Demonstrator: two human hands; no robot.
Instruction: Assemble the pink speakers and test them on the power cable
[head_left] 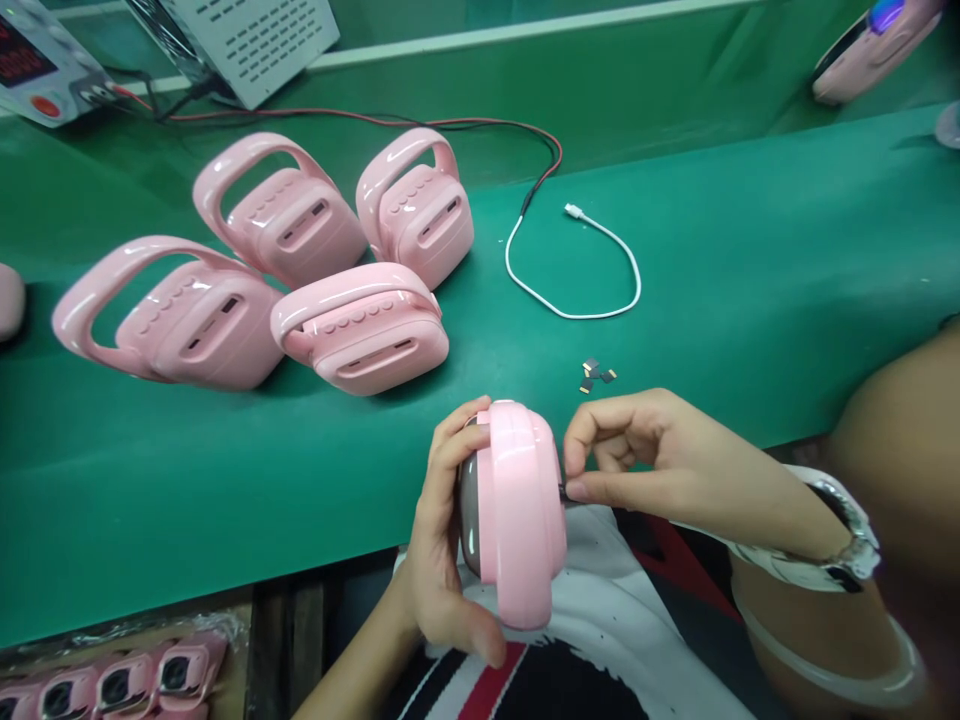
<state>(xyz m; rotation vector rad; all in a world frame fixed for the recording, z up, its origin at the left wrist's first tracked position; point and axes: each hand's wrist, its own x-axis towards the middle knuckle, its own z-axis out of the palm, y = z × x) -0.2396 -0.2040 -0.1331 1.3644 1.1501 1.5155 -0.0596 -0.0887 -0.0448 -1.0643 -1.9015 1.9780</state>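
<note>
My left hand (442,530) is wrapped around a pink portable speaker (523,510) with a loop handle, held above my lap at the table's front edge. Its dark glossy face points left, against my palm. At the speaker's right side, the thumb and index finger of my right hand (630,450) pinch a small black memory card (564,492), mostly hidden by the fingertips and touching the speaker. Several similar black memory cards (592,375) with gold contacts lie on the green tabletop just beyond my right hand.
Several pink speakers (360,340) with handles stand at the left on the green table (225,490). A white cable (637,285) joins red and black leads from a power supply (45,60). Pink units (116,685) fill a box at lower left. A person's arm (900,420) is close at right.
</note>
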